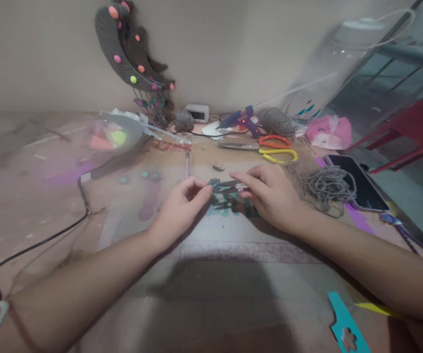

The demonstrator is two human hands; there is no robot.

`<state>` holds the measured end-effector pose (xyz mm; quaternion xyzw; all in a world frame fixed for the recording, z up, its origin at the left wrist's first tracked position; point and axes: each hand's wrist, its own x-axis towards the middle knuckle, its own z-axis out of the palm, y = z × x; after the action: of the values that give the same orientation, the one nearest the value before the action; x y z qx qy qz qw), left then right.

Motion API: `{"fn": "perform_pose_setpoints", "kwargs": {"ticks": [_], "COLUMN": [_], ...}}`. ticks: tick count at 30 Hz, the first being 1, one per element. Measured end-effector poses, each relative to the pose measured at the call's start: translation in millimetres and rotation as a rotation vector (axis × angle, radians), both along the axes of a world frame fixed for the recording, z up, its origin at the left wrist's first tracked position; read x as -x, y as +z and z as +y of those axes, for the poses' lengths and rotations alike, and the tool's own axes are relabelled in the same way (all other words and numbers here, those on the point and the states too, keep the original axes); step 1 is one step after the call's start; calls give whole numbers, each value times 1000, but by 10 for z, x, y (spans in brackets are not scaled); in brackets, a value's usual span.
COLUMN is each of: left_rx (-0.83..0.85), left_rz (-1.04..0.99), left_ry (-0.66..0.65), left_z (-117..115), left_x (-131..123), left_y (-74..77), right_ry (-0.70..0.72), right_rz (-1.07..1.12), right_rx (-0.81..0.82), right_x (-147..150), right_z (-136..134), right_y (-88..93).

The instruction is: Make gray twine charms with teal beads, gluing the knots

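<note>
Above the middle of the work surface, my left hand [187,201] pinches a small dark grey-teal piece [214,184] between thumb and fingertips. What the piece is made of is too small to tell. From the right, my right hand [273,196] grips a small pair of thread snips [233,185], their blades pointing left and meeting the piece. Most of the snips' body is hidden by my fingers. Just beyond lies a small greyish lump [218,166]. A few tiny teal bits [152,175] rest left of my left hand.
Large scissors [277,149] with red and yellow handles lie behind my hands. Tangled grey yarn [325,186] and a phone [358,181] are at right. A glue gun [240,120], yarn ball [184,120] and big bottle [321,73] stand at the back. A black cable [49,239] crosses the left.
</note>
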<state>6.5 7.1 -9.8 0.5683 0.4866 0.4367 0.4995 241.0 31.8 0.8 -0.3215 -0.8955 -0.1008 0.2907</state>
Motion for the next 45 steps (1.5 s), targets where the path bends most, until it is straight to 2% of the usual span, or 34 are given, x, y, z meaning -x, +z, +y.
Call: {"fn": "perform_pose_setpoints", "kwargs": {"ticks": [16, 29, 33, 45], "left_rx": [10, -13, -15, -34], "left_rz": [40, 49, 42, 74], "left_ry": [-4, -22, -21, -41], "left_z": [-1, -18, -17, -34], "left_x": [-8, -6, -6, -25], "left_y": [16, 37, 24, 19], "right_ry": [-20, -29, -13, 11], "right_rz": [-21, -66, -46, -78], "right_rx": [-67, -57, -118, -164], "right_x": [11, 1, -5, 0], "right_z": [9, 7, 24, 0], "right_y": [-56, -85, -96, -47]}}
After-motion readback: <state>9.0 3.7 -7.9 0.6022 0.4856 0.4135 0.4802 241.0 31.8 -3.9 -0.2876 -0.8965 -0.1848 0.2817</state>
